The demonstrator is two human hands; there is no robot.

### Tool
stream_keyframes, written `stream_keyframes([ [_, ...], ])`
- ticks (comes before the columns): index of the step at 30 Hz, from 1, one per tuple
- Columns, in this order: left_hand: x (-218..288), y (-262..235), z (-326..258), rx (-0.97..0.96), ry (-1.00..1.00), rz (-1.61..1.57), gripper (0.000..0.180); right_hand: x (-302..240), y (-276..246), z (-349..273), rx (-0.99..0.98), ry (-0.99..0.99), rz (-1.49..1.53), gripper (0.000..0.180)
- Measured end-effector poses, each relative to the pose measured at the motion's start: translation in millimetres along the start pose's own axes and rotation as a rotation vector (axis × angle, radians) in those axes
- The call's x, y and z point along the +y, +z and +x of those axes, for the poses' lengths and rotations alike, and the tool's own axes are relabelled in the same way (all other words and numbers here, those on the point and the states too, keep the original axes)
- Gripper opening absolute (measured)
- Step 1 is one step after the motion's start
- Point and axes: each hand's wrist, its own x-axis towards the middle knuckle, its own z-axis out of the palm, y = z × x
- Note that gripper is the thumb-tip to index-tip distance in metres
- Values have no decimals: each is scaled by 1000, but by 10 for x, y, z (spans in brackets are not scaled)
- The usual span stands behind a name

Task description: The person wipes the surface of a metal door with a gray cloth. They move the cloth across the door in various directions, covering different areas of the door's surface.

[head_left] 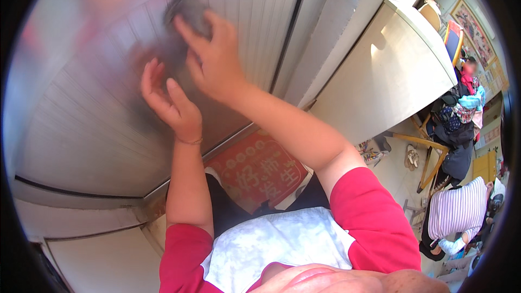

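My right hand (218,57) is closed on a dark grey scouring pad (188,12) with a fuzzy edge. It presses the pad against the upper part of a shiny ribbed metal door panel (97,114). Whether the pad is steel wool or cloth I cannot tell. Below it and to the left, my left hand (172,100) is raised beside the panel with its fingers loosely bent and apart, holding nothing. A thin band circles the left wrist. Blurred reflections of the hands show on the metal.
A red printed mat (258,165) lies on the floor at the foot of the door. To the right stands a pale cabinet (388,59). Beyond it are a wooden chair frame (431,154), shoes (411,157), a pile of clothes (458,114) and a person in a striped top (458,206).
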Motion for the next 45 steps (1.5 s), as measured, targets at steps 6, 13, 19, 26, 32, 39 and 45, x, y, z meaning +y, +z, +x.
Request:
stream_keyframes([
  [6, 450, 174, -111, -232, -324, -502, 74, -283, -378, -204, -282, 244, 734, 88],
  [13, 539, 158, -87, -234, -485, -261, 42, -286, -1280, -625, -416, 288, 723, 92],
  [19, 666, 220, 293, -157, 515, 390, 53, 451, -1652, -1653, -361, 817, 598, 51],
  [26, 508, 398, 880, -452, 1029, 962, 38, 602, -1820, -1632, -773, 711, 338, 46],
  [32, 423, -6, 1152, -565, 1122, 1142, 33, 925, -1755, -1778, -914, 869, 284, 47],
  [39, 454, -1152, 1422, -453, 1116, 1260, 30, 862, -1662, -1895, -1041, 793, 210, 47],
  [45, 499, -2214, 1661, -379, 1065, 1351, 31, 663, -1523, -2058, -1243, 744, 149, 50],
])
